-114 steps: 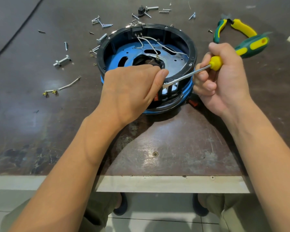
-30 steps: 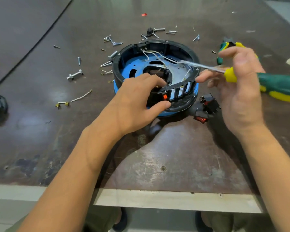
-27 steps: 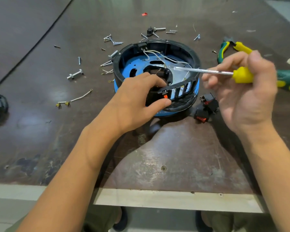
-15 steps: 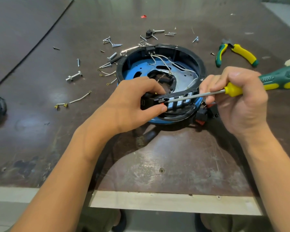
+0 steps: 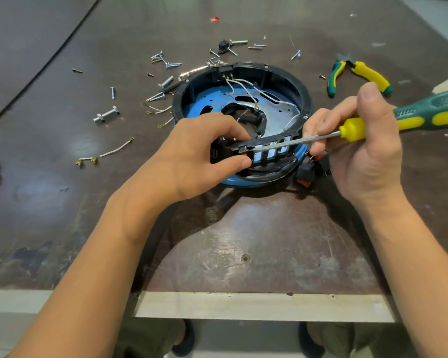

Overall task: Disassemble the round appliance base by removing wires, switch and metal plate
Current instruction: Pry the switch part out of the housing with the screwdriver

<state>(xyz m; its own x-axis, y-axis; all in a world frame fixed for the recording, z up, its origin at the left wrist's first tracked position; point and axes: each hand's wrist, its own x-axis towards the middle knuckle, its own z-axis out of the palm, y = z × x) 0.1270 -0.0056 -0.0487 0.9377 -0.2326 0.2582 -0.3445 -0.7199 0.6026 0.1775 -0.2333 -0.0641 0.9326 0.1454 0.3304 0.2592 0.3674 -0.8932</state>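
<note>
A round black-and-blue appliance base [image 5: 282, 73] sits in the middle of the table [image 5: 269, 241]. At its near wall the left hand [image 5: 192, 164] has a pinching grip on a black switch [image 5: 216, 153]. The right hand [image 5: 367, 156] clenches its grip on a screwdriver [image 5: 353, 127], blade at the switch. Lever gently, blade clear of the thumb. No writing is legible.

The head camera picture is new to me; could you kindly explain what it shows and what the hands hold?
It is one wide view from a camera worn on the person's head, looking down at their two bare hands. On the brown table sits the round appliance base, black-rimmed, blue inside, with white wires. The left hand pinches a black switch at its near wall; the right hand grips a green-and-yellow screwdriver, tip at that wall. Screws, a loose wire and pliers lie around.
</note>
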